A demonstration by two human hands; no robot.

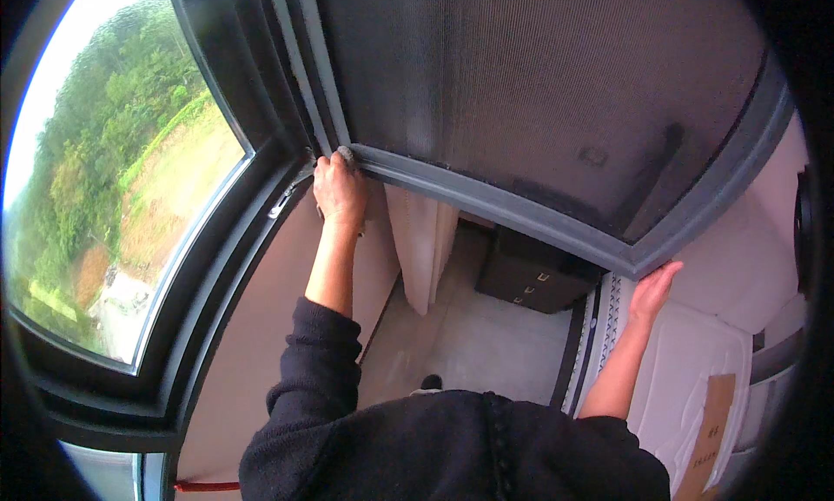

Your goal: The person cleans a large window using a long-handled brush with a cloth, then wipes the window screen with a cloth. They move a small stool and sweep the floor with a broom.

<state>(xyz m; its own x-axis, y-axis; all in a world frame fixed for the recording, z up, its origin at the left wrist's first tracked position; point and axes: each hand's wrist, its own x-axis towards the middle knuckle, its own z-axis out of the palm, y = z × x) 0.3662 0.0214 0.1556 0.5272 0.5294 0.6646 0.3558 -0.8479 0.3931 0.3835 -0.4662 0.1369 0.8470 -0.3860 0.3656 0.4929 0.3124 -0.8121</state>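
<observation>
A large grey-framed window screen sash (495, 198) with dark mesh (554, 78) stands swung inward from the dark window frame (215, 266). My left hand (340, 191) is closed around a small grey cloth or pad, only partly visible, at the sash's lower corner beside the frame. My right hand (653, 291) supports the opposite lower corner from beneath, its fingers extended and the palm against the frame. A metal hinge or stay (283, 200) shows on the window frame just left of my left hand.
A mattress in plastic wrap (690, 345) with a brown cardboard strip (709, 429) lies at the right. A dark drawer cabinet (537, 273) and a pale curtain (417, 247) are beyond the sash. The window pane (130, 195) is at the left, and a red object (207, 486) sits low by the wall.
</observation>
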